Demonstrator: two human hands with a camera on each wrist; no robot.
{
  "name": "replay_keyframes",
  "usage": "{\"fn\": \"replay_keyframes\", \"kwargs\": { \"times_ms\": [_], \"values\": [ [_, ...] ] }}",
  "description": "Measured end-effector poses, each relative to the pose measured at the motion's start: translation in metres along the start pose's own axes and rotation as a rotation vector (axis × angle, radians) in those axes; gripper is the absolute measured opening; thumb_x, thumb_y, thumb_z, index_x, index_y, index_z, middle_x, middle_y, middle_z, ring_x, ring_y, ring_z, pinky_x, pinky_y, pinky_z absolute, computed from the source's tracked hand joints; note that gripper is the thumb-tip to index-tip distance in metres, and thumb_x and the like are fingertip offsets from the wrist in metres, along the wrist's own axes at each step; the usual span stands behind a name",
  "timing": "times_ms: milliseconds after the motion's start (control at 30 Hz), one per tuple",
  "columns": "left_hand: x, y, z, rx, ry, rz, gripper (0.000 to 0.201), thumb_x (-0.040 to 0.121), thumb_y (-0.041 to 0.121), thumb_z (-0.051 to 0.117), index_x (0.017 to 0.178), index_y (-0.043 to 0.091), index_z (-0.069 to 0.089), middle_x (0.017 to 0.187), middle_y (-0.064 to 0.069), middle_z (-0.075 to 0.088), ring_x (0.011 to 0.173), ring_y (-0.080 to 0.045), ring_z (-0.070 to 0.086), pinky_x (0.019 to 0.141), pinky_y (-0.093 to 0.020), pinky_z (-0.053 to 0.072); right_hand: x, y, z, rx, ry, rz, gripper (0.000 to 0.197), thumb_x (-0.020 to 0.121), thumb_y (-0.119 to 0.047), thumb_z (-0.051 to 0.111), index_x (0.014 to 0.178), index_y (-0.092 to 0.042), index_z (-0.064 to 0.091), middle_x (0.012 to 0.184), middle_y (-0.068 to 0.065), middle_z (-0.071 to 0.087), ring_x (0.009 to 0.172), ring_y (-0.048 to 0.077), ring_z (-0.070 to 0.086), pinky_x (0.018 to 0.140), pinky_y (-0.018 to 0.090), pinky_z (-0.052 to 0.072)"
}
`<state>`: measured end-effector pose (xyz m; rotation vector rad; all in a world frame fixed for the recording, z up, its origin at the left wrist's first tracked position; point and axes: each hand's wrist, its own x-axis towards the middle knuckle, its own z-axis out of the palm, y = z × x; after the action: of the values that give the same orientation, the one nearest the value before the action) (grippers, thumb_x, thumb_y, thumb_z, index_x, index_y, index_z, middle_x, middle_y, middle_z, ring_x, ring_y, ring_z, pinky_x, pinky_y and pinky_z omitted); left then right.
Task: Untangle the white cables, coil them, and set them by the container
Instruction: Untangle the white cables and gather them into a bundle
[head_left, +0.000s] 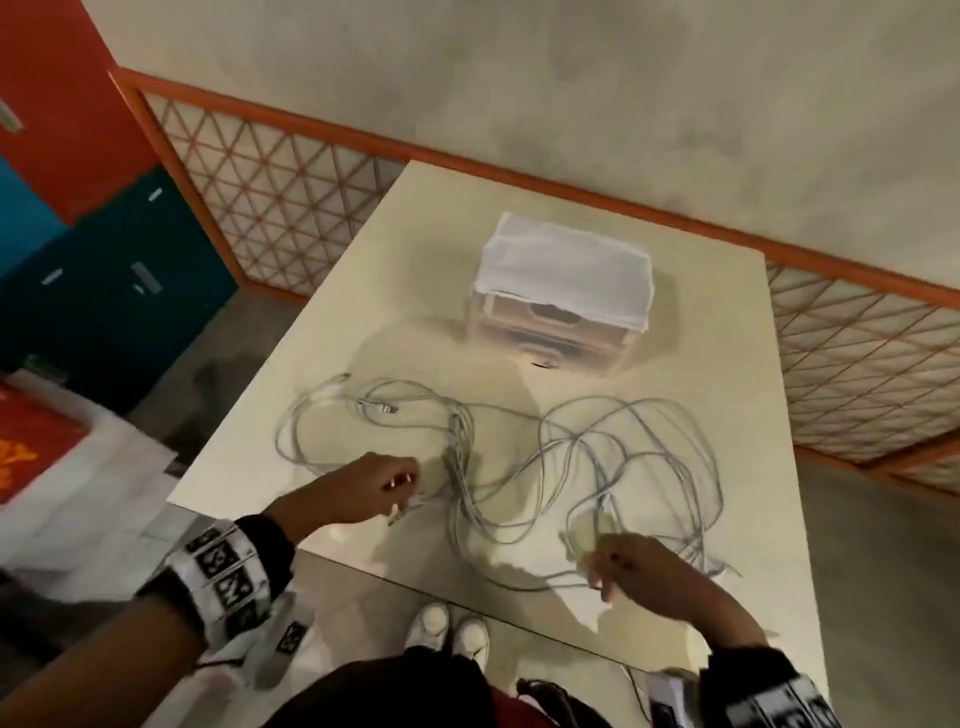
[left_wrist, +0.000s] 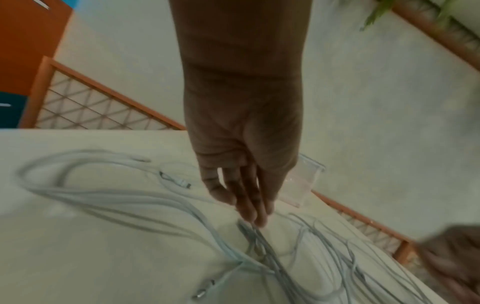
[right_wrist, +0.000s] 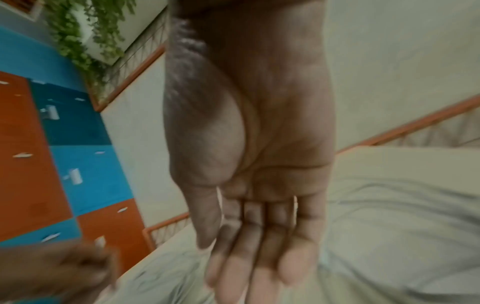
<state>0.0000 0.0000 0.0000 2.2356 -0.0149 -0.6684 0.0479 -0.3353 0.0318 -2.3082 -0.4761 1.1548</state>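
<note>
We saw the white cables (head_left: 519, 467) lying in a loose tangle across the near half of the pale table (head_left: 332, 322), unsorted and uncoiled. Several strands bunched together near the middle of the heap, and wide loops spread out to either side. A few plug ends (left_wrist: 176, 181) lay at the left of the tangle.

The container (head_left: 563, 301), a clear set of small drawers with a white cloth over its top, stood farther back on the table, apart from the cables.

The left hand (head_left: 363, 493) reached over the near left of the heap. In the left wrist view its fingers (left_wrist: 249, 205) were extended and close together, their tips down at the central bunch of strands; the blur kept us from telling whether they actually touched it.

The right hand (head_left: 639, 566) hovered over the near right loops. The right wrist view showed its palm flat and its fingers (right_wrist: 259, 257) straight, holding nothing.
</note>
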Motion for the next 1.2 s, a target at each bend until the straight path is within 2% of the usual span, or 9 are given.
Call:
{"fn": "replay_keyframes", "kwargs": {
  "times_ms": [133, 233, 367, 467, 567, 700, 800, 1067, 1200],
  "values": [
    [0.040, 0.019, 0.007, 0.026, 0.147, 0.033, 0.018, 0.091, 0.011, 0.049, 0.101, 0.001, 0.061, 0.090, -0.004, 0.061, 0.074, -0.002, 0.057, 0.065, -0.010, 0.040, 0.062, -0.033, 0.004, 0.006, 0.110, -0.137, 0.018, 0.095, -0.014, 0.049, 0.081, -0.013, 0.061, 0.071, -0.002, 0.064, 0.058, -0.005, 0.058, 0.062, 0.011, 0.044],
    [0.061, 0.013, 0.019, 0.112, 0.170, -0.046, 0.045, 0.079, 0.021, 0.036, 0.113, 0.000, 0.056, 0.111, -0.019, 0.053, 0.101, -0.032, 0.054, 0.086, -0.039, 0.044, 0.103, -0.046, 0.026, -0.028, 0.122, -0.211, 0.011, 0.090, -0.011, 0.055, 0.083, -0.011, 0.063, 0.078, 0.003, 0.062, 0.070, 0.014, 0.058, 0.068, 0.027, 0.046],
    [0.072, 0.008, 0.024, 0.190, 0.260, -0.094, 0.046, 0.085, 0.006, 0.048, 0.131, 0.004, 0.044, 0.124, -0.016, 0.045, 0.115, -0.030, 0.045, 0.088, -0.047, 0.046, 0.135, -0.055, 0.054, -0.130, 0.210, -0.188, 0.012, 0.084, -0.029, 0.063, 0.084, -0.020, 0.055, 0.087, 0.007, 0.059, 0.082, 0.025, 0.056, 0.073, 0.037, 0.042],
    [0.078, 0.004, 0.026, 0.136, 0.255, -0.072, 0.036, 0.084, 0.003, 0.048, 0.120, 0.007, 0.052, 0.120, -0.013, 0.050, 0.112, -0.028, 0.046, 0.090, -0.044, 0.044, 0.143, -0.054, 0.067, -0.133, 0.268, -0.177, 0.032, 0.083, -0.039, 0.066, 0.092, -0.011, 0.054, 0.094, 0.012, 0.060, 0.085, 0.030, 0.055, 0.071, 0.040, 0.042],
    [0.083, 0.000, 0.028, 0.029, 0.256, -0.038, 0.026, 0.087, 0.007, 0.054, 0.112, 0.008, 0.056, 0.111, -0.013, 0.057, 0.104, -0.029, 0.052, 0.088, -0.038, 0.043, 0.142, -0.054, 0.063, -0.138, 0.237, -0.197, 0.022, 0.085, -0.030, 0.063, 0.094, -0.010, 0.058, 0.091, 0.012, 0.063, 0.085, 0.029, 0.057, 0.073, 0.038, 0.043],
    [0.085, 0.007, 0.029, -0.257, 0.348, -0.091, 0.015, 0.092, 0.014, 0.055, 0.104, 0.006, 0.055, 0.095, -0.003, 0.060, 0.089, -0.016, 0.057, 0.074, -0.019, 0.039, 0.131, -0.055, 0.047, 0.005, 0.178, -0.288, 0.016, 0.082, -0.010, 0.067, 0.074, -0.017, 0.054, 0.069, -0.012, 0.050, 0.062, 0.002, 0.048, 0.062, 0.014, 0.038],
    [0.089, 0.011, 0.026, -0.405, 0.321, -0.151, 0.020, 0.084, 0.018, 0.066, 0.097, 0.015, 0.051, 0.088, 0.003, 0.061, 0.084, -0.012, 0.058, 0.070, -0.018, 0.041, 0.123, -0.058, 0.037, 0.022, 0.094, -0.262, 0.021, 0.082, -0.008, 0.067, 0.078, -0.019, 0.051, 0.070, -0.013, 0.050, 0.061, -0.002, 0.048, 0.058, 0.004, 0.036],
    [0.076, 0.014, -0.012, -0.518, 0.199, -0.277, 0.014, 0.080, 0.002, 0.061, 0.083, 0.013, 0.054, 0.066, -0.007, 0.059, 0.063, -0.016, 0.056, 0.066, -0.024, 0.050, 0.116, -0.056, 0.023, 0.110, 0.103, -0.236, 0.012, 0.094, -0.019, 0.056, 0.084, -0.021, 0.051, 0.080, -0.007, 0.050, 0.067, 0.001, 0.050, 0.060, 0.007, 0.038],
    [0.065, 0.013, -0.026, -0.747, 0.234, -0.132, 0.006, 0.084, 0.000, 0.064, 0.080, 0.004, 0.064, 0.059, 0.001, 0.059, 0.059, -0.009, 0.058, 0.058, -0.017, 0.050, 0.110, -0.068, 0.020, 0.163, 0.156, -0.276, 0.011, 0.097, -0.025, 0.048, 0.091, -0.016, 0.052, 0.082, 0.002, 0.056, 0.060, 0.014, 0.060, 0.056, 0.014, 0.042]
  ]
}}
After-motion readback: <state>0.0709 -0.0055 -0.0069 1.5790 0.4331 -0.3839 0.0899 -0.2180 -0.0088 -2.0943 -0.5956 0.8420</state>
